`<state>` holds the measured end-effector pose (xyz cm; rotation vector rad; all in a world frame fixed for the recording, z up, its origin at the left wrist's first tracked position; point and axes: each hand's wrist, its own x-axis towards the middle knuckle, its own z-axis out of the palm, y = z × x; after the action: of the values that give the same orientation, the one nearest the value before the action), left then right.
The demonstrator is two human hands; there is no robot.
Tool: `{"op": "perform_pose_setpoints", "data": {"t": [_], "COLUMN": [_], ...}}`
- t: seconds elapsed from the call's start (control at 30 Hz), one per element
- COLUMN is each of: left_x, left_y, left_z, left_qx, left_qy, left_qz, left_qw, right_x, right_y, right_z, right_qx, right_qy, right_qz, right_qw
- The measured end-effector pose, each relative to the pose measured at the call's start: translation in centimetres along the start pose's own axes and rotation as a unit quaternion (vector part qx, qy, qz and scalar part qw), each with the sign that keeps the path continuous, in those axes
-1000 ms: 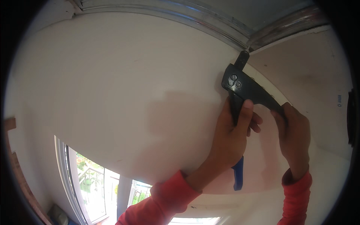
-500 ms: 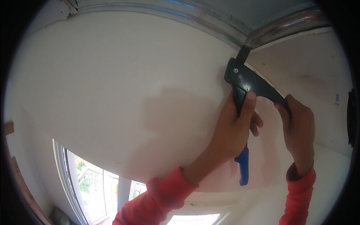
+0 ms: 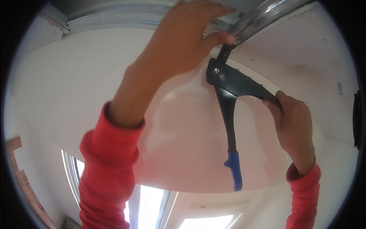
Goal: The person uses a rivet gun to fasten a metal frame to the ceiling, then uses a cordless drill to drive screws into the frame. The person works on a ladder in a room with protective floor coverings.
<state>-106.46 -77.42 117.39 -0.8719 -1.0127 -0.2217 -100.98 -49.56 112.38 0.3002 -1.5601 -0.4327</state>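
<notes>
A black hand riveter stands with its nose up against the corner where two metal profiles meet. My right hand is wrapped round the end of its upper handle. The lower handle, ending in a blue grip, hangs down and swung apart from the upper one, with no hand on it. Raised to the left of the tool is my left hand, its fingers stretched out over the metal edge. Its thumb tip lies at the top of the riveter's nose, touching or very near it. The rivet itself cannot be made out.
Shiny metal profiles run along the top, above a large pale panel. To the right is another pale panel with small marks. Lower down are a bright window, and brown wooden strips at the left.
My left hand has let go of the riveter near its pivot and moved up to its nose. The riveter and my right hand appear slightly farther left as the view shifts.
</notes>
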Motion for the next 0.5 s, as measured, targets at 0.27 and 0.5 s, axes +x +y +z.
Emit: {"op": "perform_pose_setpoints", "data": {"t": [0.27, 0.5], "left_x": [2.4, 1.8], "left_y": [-2.4, -2.5], "left_z": [-0.7, -2.3], "left_qx": [-0.324, -0.229], "left_qy": [-0.14, -0.109], "left_qz": [-0.052, -0.056], "left_qw": [0.934, 0.966], "right_x": [-0.4, -3.5], "right_y": [-1.5, -4.0], "right_z": [0.0, 1.5], "right_qx": [-0.006, -0.005], "right_qy": [0.018, -0.004], "right_qz": [-0.017, -0.025], "right_qw": [1.0, 1.0]}}
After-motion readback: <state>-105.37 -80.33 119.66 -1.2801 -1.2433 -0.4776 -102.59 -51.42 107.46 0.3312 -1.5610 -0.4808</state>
